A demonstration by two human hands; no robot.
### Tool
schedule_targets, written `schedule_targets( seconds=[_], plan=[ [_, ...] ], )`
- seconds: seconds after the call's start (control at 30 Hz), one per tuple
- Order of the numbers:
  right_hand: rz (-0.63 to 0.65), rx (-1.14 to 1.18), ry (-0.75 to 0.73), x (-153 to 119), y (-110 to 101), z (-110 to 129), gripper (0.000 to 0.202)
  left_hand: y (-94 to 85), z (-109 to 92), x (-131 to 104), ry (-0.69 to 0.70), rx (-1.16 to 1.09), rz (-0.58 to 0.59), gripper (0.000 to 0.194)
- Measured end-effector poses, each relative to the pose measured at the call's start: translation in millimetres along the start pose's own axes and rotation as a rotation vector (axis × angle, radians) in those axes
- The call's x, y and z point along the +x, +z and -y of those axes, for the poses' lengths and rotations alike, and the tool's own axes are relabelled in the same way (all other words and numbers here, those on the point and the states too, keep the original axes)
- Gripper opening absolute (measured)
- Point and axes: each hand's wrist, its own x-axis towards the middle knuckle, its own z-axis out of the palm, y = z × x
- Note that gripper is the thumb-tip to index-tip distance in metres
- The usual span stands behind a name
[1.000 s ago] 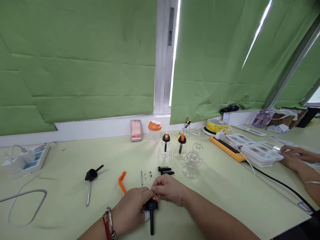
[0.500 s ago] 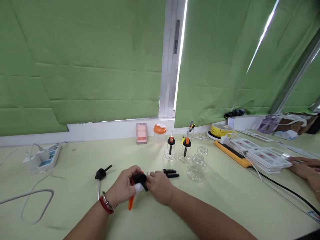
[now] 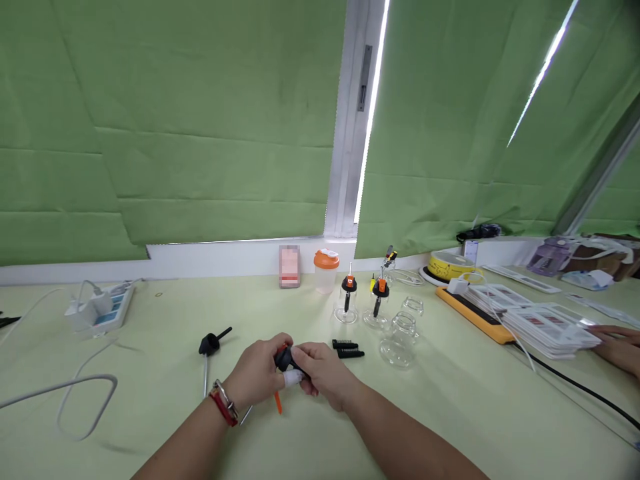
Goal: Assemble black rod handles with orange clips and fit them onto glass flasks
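Between my hands is a black part [image 3: 284, 359] with an orange piece [image 3: 278, 403] sticking out below and a thin metal rod showing under my left wrist. My left hand [image 3: 257, 373] is closed round its left side, a white wrap on one fingertip. My right hand [image 3: 323, 372] pinches its right side with thumb and fingers. Left of them lies another black part [image 3: 210, 344] with a metal rod. Two black ribbed strips [image 3: 349, 354] lie just beyond my right hand. Further back stand two glass bottles [image 3: 346, 308] [image 3: 376, 313] with black and orange tops.
Clear glass jars [image 3: 399, 347] stand right of the bottles, an orange-lidded cup [image 3: 326, 270] behind. A yellow-black power strip [image 3: 475, 317] and stacked white trays [image 3: 547, 330] lie right, near another person's hand [image 3: 617, 347]. White cables [image 3: 90, 380] and a power strip [image 3: 113, 313] are left.
My right hand has moved onto the black part, which has turned between my hands. The metal rod now shows below my left wrist. The whole view has shifted slightly.
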Motion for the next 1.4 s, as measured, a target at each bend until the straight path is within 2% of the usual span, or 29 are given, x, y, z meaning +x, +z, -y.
schedule_targets(
  seconds=[0.1,0.2,0.3,0.37,0.43,0.57,0.7,0.93,1.0,1.1,1.17,1.27,1.33,1.4],
  plan=[
    [-0.031,0.168,-0.010,-1,0,2,0.040,-2.2,-2,0,0.005,-0.085,0.038,0.029],
    [-0.214,0.289,-0.071,1,-10,5,0.044,-12.0,4,3,-0.016,-0.113,0.042,0.035],
    [-0.410,0.386,-0.166,3,-27,8,0.043,-22.5,18,6,-0.176,0.061,-0.058,0.038],
    [-0.449,0.408,-0.178,3,-37,9,0.042,-26.0,29,9,-0.288,0.211,-0.094,0.039],
    [-0.447,0.402,-0.167,1,-42,10,0.042,-25.6,38,10,-0.338,0.280,-0.078,0.038],
    [-0.420,0.350,-0.139,-3,-40,10,0.047,-17.4,45,10,-0.330,0.345,0.012,0.034],
    [-0.398,0.301,-0.101,-5,-34,11,0.051,-11.4,40,10,-0.306,0.402,0.031,0.035],
    [-0.395,0.260,-0.092,-4,-32,7,0.053,-13.1,23,8,-0.257,0.494,-0.004,0.045],
    [-0.380,0.263,-0.086,-4,-29,6,0.053,-11.1,16,5,-0.196,0.494,-0.036,0.046],
    [-0.292,0.271,-0.091,-6,-23,3,0.054,-0.9,6,-1,-0.001,0.401,-0.077,0.050],
    [-0.192,0.266,-0.118,-6,-19,0,0.053,8.3,2,-4,0.105,0.322,-0.041,0.058],
    [-0.101,0.185,-0.190,-7,-17,-5,0.053,12.9,-2,-3,0.162,0.244,-0.011,0.059],
    [-0.117,0.094,-0.240,-7,-20,-8,0.054,2.7,0,-1,0.101,0.219,-0.084,0.054],
    [-0.164,0.017,-0.268,-5,-25,-11,0.054,-18.9,6,2,-0.149,0.254,-0.269,0.048]
  ],
)
